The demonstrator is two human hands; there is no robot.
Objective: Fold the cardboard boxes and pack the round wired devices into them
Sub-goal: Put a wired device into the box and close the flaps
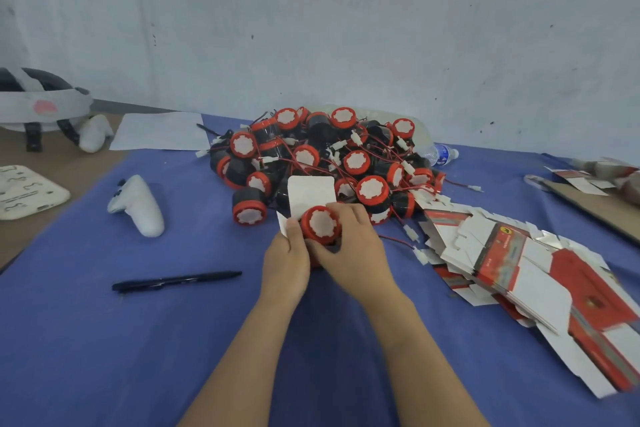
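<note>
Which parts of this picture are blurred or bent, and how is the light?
Head view: soft light, faint shadows; the flat boxes at the right edge are smeared; the round device and box in the left hand and right hand are fairly sharp; the wide lens bends the table edge.

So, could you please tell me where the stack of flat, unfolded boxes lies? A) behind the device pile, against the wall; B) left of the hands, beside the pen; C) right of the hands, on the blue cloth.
C: the flat boxes lie on the blue cloth right of the right hand, which grips a round device; the pen lies left of the left hand.
</note>
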